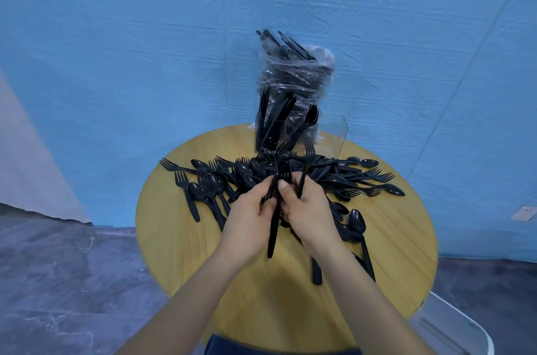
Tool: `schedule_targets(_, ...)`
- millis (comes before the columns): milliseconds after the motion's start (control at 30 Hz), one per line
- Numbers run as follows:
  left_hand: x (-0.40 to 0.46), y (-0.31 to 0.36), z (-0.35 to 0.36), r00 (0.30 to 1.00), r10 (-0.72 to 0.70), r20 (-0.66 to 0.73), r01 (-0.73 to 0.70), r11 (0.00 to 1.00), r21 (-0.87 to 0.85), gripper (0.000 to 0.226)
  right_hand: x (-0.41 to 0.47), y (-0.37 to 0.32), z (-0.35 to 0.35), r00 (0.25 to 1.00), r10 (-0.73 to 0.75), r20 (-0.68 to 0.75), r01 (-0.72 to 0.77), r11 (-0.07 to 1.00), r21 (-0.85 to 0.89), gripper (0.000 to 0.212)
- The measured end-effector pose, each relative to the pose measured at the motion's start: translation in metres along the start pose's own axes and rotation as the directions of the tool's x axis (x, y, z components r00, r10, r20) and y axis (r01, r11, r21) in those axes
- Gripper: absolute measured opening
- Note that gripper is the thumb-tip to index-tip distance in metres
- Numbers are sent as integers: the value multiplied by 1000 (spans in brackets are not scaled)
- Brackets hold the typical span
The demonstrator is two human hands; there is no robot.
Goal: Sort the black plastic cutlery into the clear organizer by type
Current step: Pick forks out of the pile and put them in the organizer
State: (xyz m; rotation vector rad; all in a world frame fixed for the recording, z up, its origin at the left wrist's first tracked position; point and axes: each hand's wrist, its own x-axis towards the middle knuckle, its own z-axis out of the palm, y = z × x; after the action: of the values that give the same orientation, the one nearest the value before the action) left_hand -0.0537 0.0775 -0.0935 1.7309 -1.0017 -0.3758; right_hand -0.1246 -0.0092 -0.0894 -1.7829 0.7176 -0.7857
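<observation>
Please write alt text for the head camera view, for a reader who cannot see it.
Two hands, left hand and right hand, grip black forks above a cutlery pile on a round wooden table. Behind stands the clear organizer, partly filled.

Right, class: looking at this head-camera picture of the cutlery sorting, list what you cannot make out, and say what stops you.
- Count of pieces held by the left hand and right hand: fingers cover them.
- Dividers in the clear organizer: transparent walls, cutlery in front.
- Contents of the plastic bag: crinkled film blurs them.
- Items low in the cutlery pile: overlapping pieces hide them.
</observation>
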Motion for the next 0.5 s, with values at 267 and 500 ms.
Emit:
schedule_targets(267, -5, 3, 0, 996, -23, 90, 35, 991, -126, 31, 2, -7, -9, 990, 118, -80, -86, 942, 323, 8)
schedule_targets(500, -8, 10, 2, 969, -72, 238, 148, 936, -319, 31, 8, -9, -19, 967, 214, -139, -130, 881, 455, 13)
